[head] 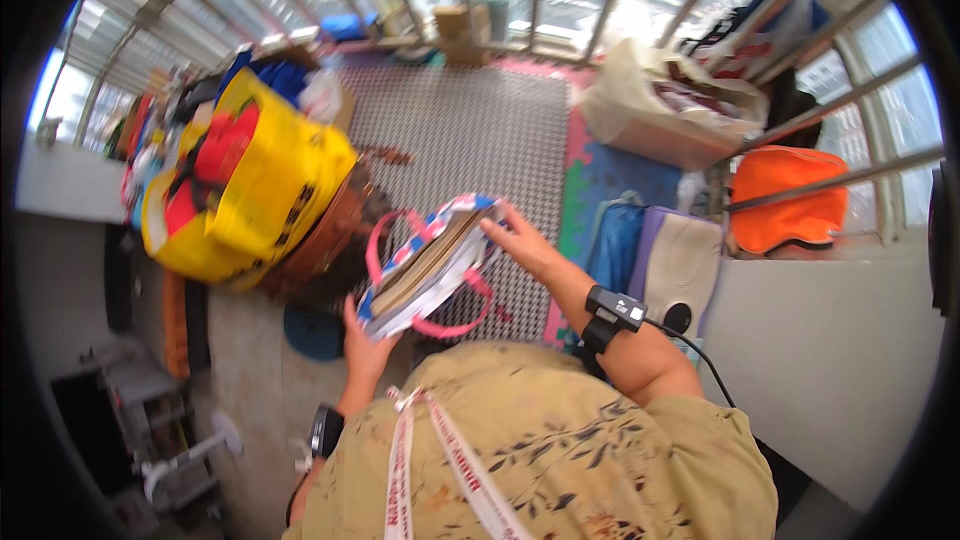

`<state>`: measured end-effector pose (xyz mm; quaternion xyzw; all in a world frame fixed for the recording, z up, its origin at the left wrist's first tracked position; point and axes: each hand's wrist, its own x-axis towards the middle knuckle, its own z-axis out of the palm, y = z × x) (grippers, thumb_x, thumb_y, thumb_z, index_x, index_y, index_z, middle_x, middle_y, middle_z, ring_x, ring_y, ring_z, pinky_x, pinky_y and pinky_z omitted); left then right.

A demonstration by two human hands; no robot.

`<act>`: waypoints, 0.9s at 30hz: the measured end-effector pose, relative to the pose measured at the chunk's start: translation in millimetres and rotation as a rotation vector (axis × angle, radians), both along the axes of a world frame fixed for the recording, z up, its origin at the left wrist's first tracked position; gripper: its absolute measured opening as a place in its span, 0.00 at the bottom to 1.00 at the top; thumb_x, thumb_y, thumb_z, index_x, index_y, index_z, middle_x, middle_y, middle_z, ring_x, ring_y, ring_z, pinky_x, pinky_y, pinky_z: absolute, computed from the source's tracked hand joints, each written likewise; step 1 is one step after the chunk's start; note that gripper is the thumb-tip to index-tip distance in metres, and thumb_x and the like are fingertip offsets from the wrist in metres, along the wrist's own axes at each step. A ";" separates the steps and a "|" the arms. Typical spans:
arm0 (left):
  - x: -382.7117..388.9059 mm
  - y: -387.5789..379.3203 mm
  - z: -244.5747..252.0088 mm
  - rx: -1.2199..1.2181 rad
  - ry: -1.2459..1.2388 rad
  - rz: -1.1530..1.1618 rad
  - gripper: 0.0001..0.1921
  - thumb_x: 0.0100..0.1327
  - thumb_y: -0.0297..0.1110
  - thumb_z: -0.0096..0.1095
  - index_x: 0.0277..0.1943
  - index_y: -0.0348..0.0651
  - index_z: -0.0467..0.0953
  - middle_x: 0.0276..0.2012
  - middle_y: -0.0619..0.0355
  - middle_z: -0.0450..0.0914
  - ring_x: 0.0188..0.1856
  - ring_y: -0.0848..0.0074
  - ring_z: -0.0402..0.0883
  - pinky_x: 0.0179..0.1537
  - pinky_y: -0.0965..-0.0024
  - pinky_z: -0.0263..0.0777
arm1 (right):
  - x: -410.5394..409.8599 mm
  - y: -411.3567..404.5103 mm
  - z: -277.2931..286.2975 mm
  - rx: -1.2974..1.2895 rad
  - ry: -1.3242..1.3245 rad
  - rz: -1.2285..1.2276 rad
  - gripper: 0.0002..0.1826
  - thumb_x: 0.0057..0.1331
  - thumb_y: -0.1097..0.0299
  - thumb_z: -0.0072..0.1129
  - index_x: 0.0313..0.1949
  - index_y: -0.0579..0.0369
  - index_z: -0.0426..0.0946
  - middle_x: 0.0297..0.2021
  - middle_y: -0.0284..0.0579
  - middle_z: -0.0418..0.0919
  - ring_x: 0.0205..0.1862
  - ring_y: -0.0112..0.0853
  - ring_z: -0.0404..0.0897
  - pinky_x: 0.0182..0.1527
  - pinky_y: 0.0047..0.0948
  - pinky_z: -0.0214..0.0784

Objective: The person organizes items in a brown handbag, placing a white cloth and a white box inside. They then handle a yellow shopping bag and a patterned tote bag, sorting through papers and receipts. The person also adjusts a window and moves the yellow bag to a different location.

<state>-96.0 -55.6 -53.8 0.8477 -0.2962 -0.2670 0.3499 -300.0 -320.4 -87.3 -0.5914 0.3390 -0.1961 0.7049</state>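
Before my body I hold a tote bag [439,266] with a blue, white and pink pattern. Its mouth faces up and shows flat brown and white contents [431,264], perhaps cardboard or papers; blur hides which. My right hand [517,240] grips the far right end, thumb over the rim. At the near left end, my left hand [367,341] holds the other side, fingers mostly hidden beneath. Two pink handles [480,307] hang loose, one on each side of the bag.
On the left stands a large yellow bag [262,187] with red items inside, beside a brown bag [322,247]. A checkered mat [465,120] covers the floor ahead. Right are a cream bag [667,120], a beige and purple cushion-like object [679,262] and an orange bag [787,199] near window bars.
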 end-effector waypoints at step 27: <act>40.0 -5.5 -8.3 0.047 0.676 0.175 0.13 0.70 0.31 0.42 0.48 0.30 0.71 0.41 0.47 0.80 0.39 0.63 0.83 0.35 0.61 0.82 | 20.2 -22.4 33.9 -0.771 0.707 -0.098 0.06 0.56 0.72 0.53 0.31 0.56 0.79 0.26 0.52 0.80 0.33 0.49 0.80 0.38 0.48 0.71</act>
